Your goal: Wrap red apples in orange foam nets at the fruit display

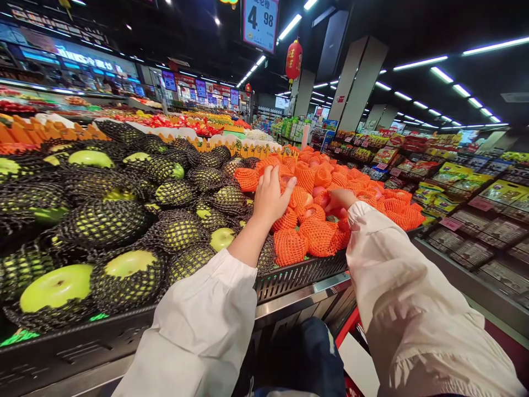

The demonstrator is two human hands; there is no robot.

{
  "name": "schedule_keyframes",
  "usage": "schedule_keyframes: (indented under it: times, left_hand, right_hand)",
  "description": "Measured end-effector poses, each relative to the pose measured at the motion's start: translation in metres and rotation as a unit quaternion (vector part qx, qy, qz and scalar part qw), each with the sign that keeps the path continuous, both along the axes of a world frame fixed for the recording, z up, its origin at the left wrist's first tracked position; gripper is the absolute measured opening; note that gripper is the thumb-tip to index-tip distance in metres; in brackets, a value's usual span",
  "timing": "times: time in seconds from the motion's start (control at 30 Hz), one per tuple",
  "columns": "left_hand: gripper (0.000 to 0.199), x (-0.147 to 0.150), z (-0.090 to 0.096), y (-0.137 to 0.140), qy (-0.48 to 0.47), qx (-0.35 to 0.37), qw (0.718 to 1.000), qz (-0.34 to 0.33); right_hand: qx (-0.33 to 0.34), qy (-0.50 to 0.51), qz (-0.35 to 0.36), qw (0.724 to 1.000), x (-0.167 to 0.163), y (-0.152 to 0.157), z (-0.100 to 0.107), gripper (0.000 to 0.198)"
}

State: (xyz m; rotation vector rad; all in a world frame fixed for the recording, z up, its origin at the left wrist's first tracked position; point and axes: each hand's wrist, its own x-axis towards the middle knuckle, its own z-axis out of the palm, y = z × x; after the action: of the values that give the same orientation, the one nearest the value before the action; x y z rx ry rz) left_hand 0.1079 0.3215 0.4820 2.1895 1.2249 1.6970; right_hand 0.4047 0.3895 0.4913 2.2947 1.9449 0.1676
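Head view: two hands over one heap of red fruit (318, 191) in orange foam nets (318, 237), too many overlapping to count.
The fruit, rounded and smooth, shows through net openings, in a black crate (301, 275) just right of green fruit (58, 286) in black nets (105, 226); the left hand (270, 193) lies over the heap's near-left part, thumb spread from its fingers; the right hand (341, 199) reaches among the nets, its fingertips hidden, so whether it pinches anything I cannot tell.
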Motion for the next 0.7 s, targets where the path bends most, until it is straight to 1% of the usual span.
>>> schedule_keyframes:
  times: [0.03, 0.1, 0.13, 0.17, 0.2, 0.23, 0.27, 0.3, 0.33, 0.37, 0.4, 0.47, 0.5, 0.53, 0.6, 0.63, 0.67, 0.7]
  left_hand:
    - [0.065, 0.000, 0.000, 0.000, 0.005, -0.002, 1.000, -0.003]
    - [0.064, 0.000, 0.002, -0.002, 0.023, -0.010, 1.000, -0.013]
    - [0.066, 0.000, 0.003, -0.003, 0.034, -0.015, 0.999, -0.021]
    - [0.069, 0.000, 0.003, -0.004, 0.046, -0.019, 0.998, -0.031]
    - [0.072, 0.000, 0.004, -0.006, 0.058, -0.022, 0.997, -0.043]
    - [0.076, 0.001, 0.005, -0.008, 0.070, -0.024, 0.996, -0.058]
    - [0.081, 0.002, 0.005, -0.009, 0.079, -0.024, 0.994, -0.075]
    - [0.085, 0.002, 0.005, -0.011, 0.086, -0.023, 0.992, -0.093]
    - [0.090, 0.003, 0.005, -0.012, 0.090, -0.022, 0.990, -0.111]
    - [0.095, 0.004, 0.005, -0.012, 0.091, -0.020, 0.987, -0.128]
    - [0.102, 0.004, 0.005, -0.012, 0.089, -0.017, 0.986, -0.142]
    - [0.114, 0.004, 0.005, -0.012, 0.073, -0.005, 0.986, -0.147]
    - [0.114, 0.003, 0.006, -0.011, 0.056, 0.003, 0.989, -0.136]
    - [0.110, 0.002, 0.006, -0.010, 0.036, 0.011, 0.992, -0.116]
    - [0.091, -0.001, 0.008, -0.009, -0.009, 0.020, 0.998, -0.065]
    - [0.082, -0.002, 0.009, -0.009, -0.030, 0.023, 0.998, -0.040]
    - [0.075, -0.003, 0.010, -0.009, -0.049, 0.026, 0.998, -0.019]
    - [0.073, -0.004, 0.011, -0.009, -0.065, 0.030, 0.997, -0.001]
  right_hand:
    - [0.000, -0.006, 0.004, 1.000, -0.001, -0.002, 0.003, 0.076]
    - [0.014, -0.011, 0.017, 1.000, 0.001, -0.009, 0.013, 0.089]
    - [0.035, -0.007, 0.019, 0.999, 0.002, -0.013, 0.021, 0.096]
    - [0.070, 0.007, 0.019, 0.997, 0.003, -0.018, 0.029, 0.099]
    - [0.117, 0.036, 0.017, 0.992, 0.002, -0.023, 0.038, 0.098]
    - [0.175, 0.079, 0.016, 0.981, -0.001, -0.028, 0.048, 0.094]
    - [0.233, 0.135, 0.017, 0.963, -0.008, -0.032, 0.056, 0.087]
    - [0.282, 0.201, 0.020, 0.938, -0.017, -0.035, 0.064, 0.079]
    - [0.312, 0.271, 0.025, 0.910, -0.030, -0.038, 0.068, 0.072]
    - [0.323, 0.342, 0.031, 0.882, -0.046, -0.040, 0.071, 0.067]
    - [0.315, 0.414, 0.039, 0.853, -0.065, -0.042, 0.070, 0.063]
    - [0.270, 0.536, 0.067, 0.797, -0.104, -0.047, 0.063, 0.055]
    - [0.253, 0.574, 0.084, 0.775, -0.123, -0.051, 0.057, 0.055]
    - [0.242, 0.598, 0.107, 0.757, -0.138, -0.055, 0.052, 0.056]
    - [0.214, 0.615, 0.174, 0.739, -0.156, -0.064, 0.046, 0.059]
    - [0.196, 0.613, 0.208, 0.737, -0.158, -0.068, 0.046, 0.060]
    - [0.179, 0.604, 0.236, 0.740, -0.154, -0.070, 0.048, 0.060]
    - [0.171, 0.584, 0.257, 0.751, -0.145, -0.072, 0.051, 0.059]
